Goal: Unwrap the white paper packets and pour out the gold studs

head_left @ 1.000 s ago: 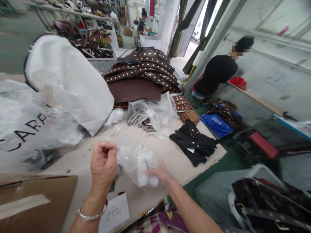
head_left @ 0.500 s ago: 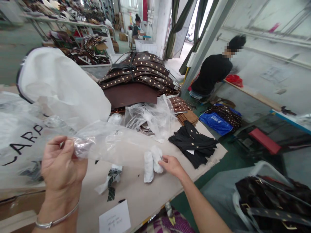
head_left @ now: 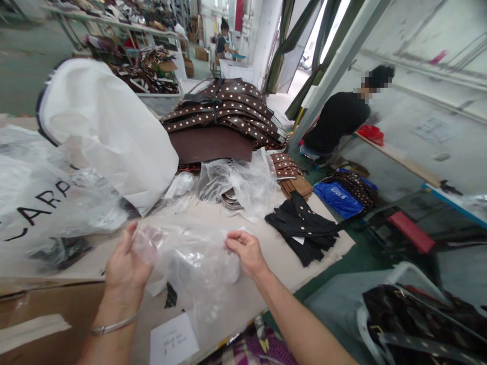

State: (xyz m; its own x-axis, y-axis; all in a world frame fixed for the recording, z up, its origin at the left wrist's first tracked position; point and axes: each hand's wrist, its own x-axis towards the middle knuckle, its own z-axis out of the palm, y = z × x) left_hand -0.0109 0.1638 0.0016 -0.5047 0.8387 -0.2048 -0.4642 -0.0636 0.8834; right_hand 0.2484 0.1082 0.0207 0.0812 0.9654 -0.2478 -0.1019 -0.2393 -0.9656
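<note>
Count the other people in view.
2: one person in black at right, by the wall; another person far back, upper middle of the picture. More may be hidden behind the studded strips.

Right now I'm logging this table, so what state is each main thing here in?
Thin clear plastic bag: crumpled, spread between both hands
Left hand: partly behind the bag, grip unclear
Right hand: pinching the bag's edge
Black gold-studded strips: gathered in a bundle
Brown gold-studded leather-like straps: stacked, tied
White rectangular paper: lying flat, writing unreadable
Brown cardboard box: taped, closure unclear
</note>
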